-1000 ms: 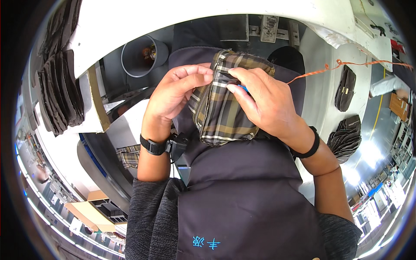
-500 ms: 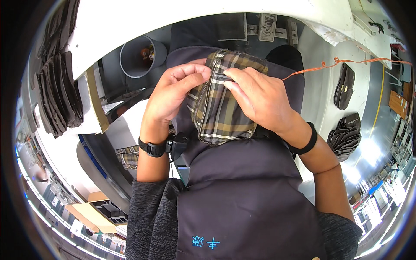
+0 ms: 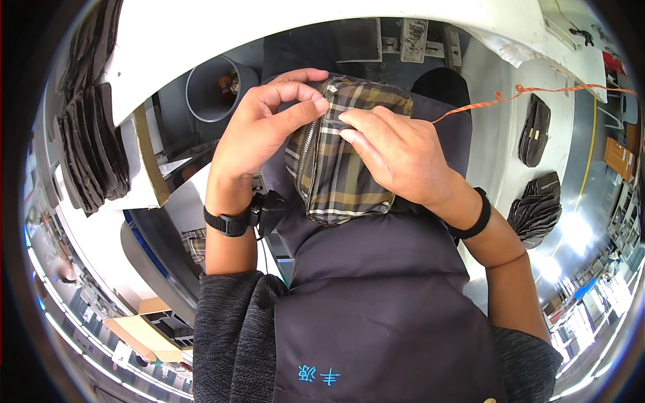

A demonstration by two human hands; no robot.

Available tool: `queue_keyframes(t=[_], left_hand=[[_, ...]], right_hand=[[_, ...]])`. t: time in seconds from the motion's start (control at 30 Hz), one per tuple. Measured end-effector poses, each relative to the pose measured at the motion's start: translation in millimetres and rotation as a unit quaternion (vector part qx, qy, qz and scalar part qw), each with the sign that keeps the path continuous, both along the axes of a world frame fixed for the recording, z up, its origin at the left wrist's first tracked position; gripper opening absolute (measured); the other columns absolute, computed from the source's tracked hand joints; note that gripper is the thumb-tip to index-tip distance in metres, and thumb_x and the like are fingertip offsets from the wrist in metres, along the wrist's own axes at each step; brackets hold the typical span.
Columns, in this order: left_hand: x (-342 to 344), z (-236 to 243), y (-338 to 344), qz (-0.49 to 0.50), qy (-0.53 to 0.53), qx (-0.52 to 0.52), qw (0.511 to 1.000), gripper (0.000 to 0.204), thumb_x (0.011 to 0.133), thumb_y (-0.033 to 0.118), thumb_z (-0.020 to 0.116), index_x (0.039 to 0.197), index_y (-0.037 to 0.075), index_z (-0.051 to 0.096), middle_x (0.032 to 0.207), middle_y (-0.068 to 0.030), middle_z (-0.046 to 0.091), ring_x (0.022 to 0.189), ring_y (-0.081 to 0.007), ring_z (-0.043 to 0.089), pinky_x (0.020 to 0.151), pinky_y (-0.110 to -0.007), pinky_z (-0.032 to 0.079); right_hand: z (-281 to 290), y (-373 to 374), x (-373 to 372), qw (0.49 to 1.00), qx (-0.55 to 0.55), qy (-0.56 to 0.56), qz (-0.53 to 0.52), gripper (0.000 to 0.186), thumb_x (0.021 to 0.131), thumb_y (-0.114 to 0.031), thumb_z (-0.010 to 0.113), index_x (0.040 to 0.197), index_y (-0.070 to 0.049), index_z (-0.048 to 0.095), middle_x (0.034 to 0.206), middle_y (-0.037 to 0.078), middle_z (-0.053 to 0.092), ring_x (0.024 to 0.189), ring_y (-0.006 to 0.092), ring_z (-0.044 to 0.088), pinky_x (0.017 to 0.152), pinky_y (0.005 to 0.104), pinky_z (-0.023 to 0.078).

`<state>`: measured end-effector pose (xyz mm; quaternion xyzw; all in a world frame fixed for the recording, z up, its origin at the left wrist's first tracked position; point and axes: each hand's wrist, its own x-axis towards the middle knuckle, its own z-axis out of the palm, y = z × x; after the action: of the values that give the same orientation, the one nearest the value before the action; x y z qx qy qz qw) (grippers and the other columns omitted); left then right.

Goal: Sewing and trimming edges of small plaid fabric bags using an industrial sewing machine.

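A zippered pouch (image 3: 356, 171) in olive, black and white plaid rests on my lap, on a dark apron (image 3: 376, 269). Its metal zipper runs along the left side. My left hand (image 3: 269, 121) pinches with thumb and forefinger at the pouch's upper left edge, another finger stretched out beyond. Over the pouch's upper right part, my right hand (image 3: 403, 151) has its thumb and fingertips closed together near the zipper. A small dark sliver shows at those tips, too small to name. The orange coiled cord (image 3: 470, 106) leads in behind this hand.
A white table edge (image 3: 322, 12) curves across the far side. The grey bin (image 3: 218, 87) stands at the far left. Stacked dark fabric pieces (image 3: 97, 144) lie on the left, more dark pieces (image 3: 535, 209) on the right. Another plaid piece (image 3: 195, 246) is beside my left forearm.
My left hand and forearm have shifted slightly left, and one left finger has stretched farther out. The pouch has moved a little left and shows more of its zipper side. My right hand followed slightly.
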<state>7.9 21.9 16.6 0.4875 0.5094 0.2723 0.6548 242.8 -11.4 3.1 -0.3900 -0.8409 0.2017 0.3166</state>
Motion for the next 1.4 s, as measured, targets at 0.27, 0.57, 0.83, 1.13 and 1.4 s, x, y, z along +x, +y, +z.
queue_keyframes(t=[0.27,0.57,0.83,1.13,1.4], left_hand=[[-10.1,-9.1,-1.8,0.033,-0.106,-0.09,0.99,0.017,0.095,0.013,0.072,0.102,-0.002,0.078,0.141,-0.0097,0.059,0.103,-0.0082,0.06,0.094,-0.027,0.047],[-11.2,-12.3,-2.3,0.027,-0.107,-0.078,0.991,0.018,0.096,0.014,0.07,0.102,-0.002,0.078,0.14,-0.0112,0.06,0.111,-0.0108,0.061,0.098,-0.029,0.047],[-9.2,-9.4,-2.8,0.027,-0.089,-0.069,0.993,0.017,0.095,0.013,0.07,0.102,-0.002,0.078,0.14,-0.0119,0.06,0.115,-0.0131,0.06,0.099,-0.03,0.047],[-8.4,-8.0,-3.3,0.027,-0.078,-0.064,0.995,0.016,0.094,0.011,0.07,0.102,-0.001,0.078,0.139,-0.0115,0.061,0.115,-0.0141,0.061,0.1,-0.03,0.047],[-8.8,-8.6,-3.0,0.024,-0.081,-0.071,0.994,0.017,0.095,0.012,0.071,0.102,-0.001,0.078,0.14,-0.0104,0.061,0.114,-0.0139,0.061,0.1,-0.031,0.047]], right_hand=[[-0.1,8.9,4.1,0.999,0.005,0.019,-0.031,0.03,0.086,-0.012,0.078,0.113,-0.005,0.066,0.084,0.005,0.06,0.066,0.0201,0.063,0.057,0.0326,0.05],[11.1,12.9,1.4,1.0,-0.009,-0.006,-0.02,0.034,0.085,-0.006,0.079,0.116,-0.002,0.067,0.088,0.009,0.068,0.067,0.0239,0.066,0.057,0.0324,0.052],[12.7,13.4,1.4,1.0,-0.007,-0.013,-0.015,0.034,0.085,-0.006,0.079,0.116,-0.002,0.067,0.087,0.008,0.067,0.067,0.0239,0.066,0.057,0.0329,0.052],[15.0,16.2,2.0,0.999,0.017,-0.039,-0.006,0.034,0.083,-0.006,0.08,0.115,-0.002,0.068,0.087,0.007,0.066,0.067,0.023,0.065,0.058,0.0331,0.052],[12.1,16.7,1.8,0.996,0.069,-0.047,-0.015,0.032,0.082,-0.009,0.076,0.112,-0.003,0.065,0.083,0.004,0.056,0.068,0.0189,0.062,0.058,0.0328,0.05]])
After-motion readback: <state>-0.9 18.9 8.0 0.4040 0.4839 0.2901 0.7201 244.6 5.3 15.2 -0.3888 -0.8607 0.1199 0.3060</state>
